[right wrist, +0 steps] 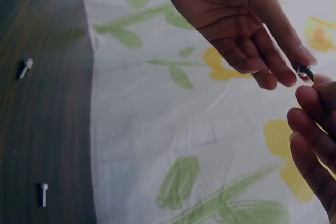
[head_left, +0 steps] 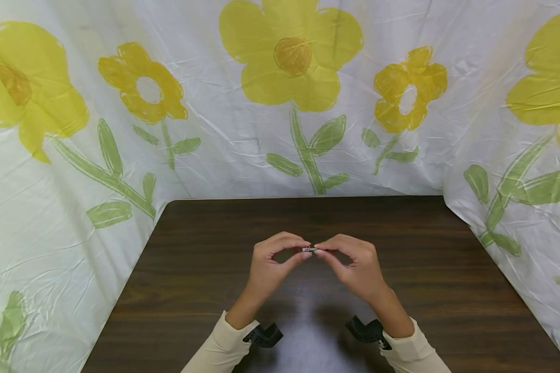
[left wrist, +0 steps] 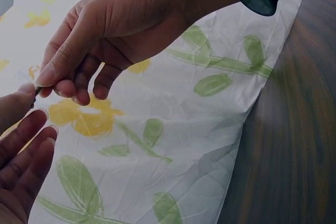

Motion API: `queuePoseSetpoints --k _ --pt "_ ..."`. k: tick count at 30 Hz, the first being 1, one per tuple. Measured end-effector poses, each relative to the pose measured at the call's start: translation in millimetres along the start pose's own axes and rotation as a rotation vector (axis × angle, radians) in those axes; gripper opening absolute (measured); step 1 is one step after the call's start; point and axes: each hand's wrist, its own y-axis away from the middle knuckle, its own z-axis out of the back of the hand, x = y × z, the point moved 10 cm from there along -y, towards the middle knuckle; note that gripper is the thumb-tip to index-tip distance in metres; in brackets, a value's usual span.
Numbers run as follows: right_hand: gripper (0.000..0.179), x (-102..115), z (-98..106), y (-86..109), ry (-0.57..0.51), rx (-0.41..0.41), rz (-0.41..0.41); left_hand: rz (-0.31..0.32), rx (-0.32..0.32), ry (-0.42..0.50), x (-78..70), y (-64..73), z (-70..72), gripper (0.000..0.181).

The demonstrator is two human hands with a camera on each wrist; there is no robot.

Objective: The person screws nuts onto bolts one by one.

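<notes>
1. cream sleeves (head_left: 221,344) are seen nearest.
2. a small metal bolt (head_left: 310,249) is held midway, long axis running left to right.
3. its ends are pinched by left hand (head_left: 271,261) and right hand (head_left: 360,264), equally near.

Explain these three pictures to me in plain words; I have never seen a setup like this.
There is no robot here, just a person's bare left hand and right hand. The widest picture comes from a camera on the head, looking forward and down. The other two come from cameras worn on the left and right wrists.

Both hands pinch a small metal piece between them, above a dark table; its details are too small to make out. The right wrist picture also shows one bolt-like piece on the table and, apart from it, a second one. Beyond the table hangs a white cloth with yellow flowers.
</notes>
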Motion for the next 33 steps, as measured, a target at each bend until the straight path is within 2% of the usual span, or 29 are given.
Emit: queuePoseSetpoints --k 3,7,15,18,21,25,29,33 --pt "0.015 0.4 -0.1 -0.2 -0.005 0.001 0.001 0.012 -0.004 -0.009 -6.1 -2.9 0.3 0.023" --pt "0.016 1.0 -0.6 -0.5 -0.011 0.003 0.006 0.041 -0.009 -0.011 -5.9 -3.1 0.2 0.019" --pt "0.017 0.8 -0.1 -0.4 -0.009 -0.003 0.005 0.112 -0.013 0.003 0.5 -1.6 0.2 0.012" --pt "0.012 -0.1 0.6 -0.1 -0.009 -0.004 -0.005 0.131 -0.013 0.043 10.3 2.4 -0.1 0.015" --pt "0.01 -0.5 1.1 0.2 -0.006 -0.003 -0.01 0.101 -0.016 0.081 20.1 7.0 0.5 0.027" --pt "0.01 -0.6 0.9 0.5 0.0 0.002 -0.009 0.003 -0.001 0.101 24.5 11.1 -0.4 0.044" --pt "0.01 -0.6 0.7 0.9 -0.006 0.006 -0.003 -0.057 0.014 0.098 22.7 12.8 -2.0 0.04" --pt "0.013 -0.1 0.6 0.9 -0.011 0.009 0.003 -0.061 0.002 0.077 20.2 11.9 -1.0 0.035"
